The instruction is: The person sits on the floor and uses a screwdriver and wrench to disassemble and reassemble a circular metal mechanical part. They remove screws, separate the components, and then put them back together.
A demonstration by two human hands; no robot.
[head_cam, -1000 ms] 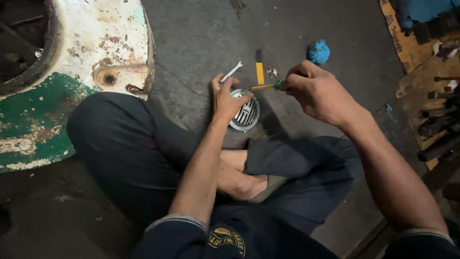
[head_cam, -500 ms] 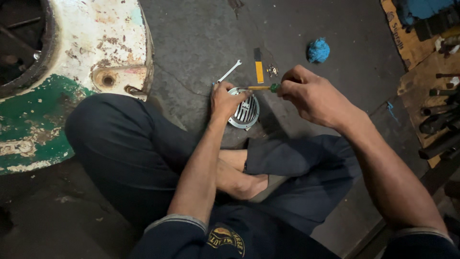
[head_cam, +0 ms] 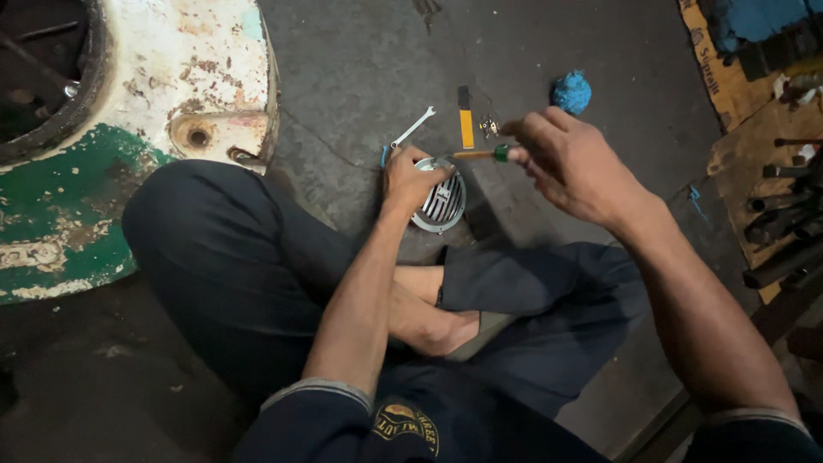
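A round metal part with a slatted grille (head_cam: pixel 440 206) lies on the dark concrete floor in front of my crossed legs. My left hand (head_cam: pixel 411 178) grips its upper left rim and holds it down. My right hand (head_cam: pixel 573 161) holds a screwdriver (head_cam: pixel 478 155) with a green and orange handle, its shaft pointing left to the top of the round part, just beside my left fingers.
A small spanner (head_cam: pixel 411 129), an orange-and-black flat tool (head_cam: pixel 465 117), a small metal fitting (head_cam: pixel 489 127) and a blue rag ball (head_cam: pixel 571 92) lie on the floor beyond. A rusty white-and-green vehicle panel (head_cam: pixel 129 111) stands left. Tools on cardboard (head_cam: pixel 784 197) lie right.
My right hand and the screwdriver have shifted slightly up and right in the picture. My left hand stays on the round part.
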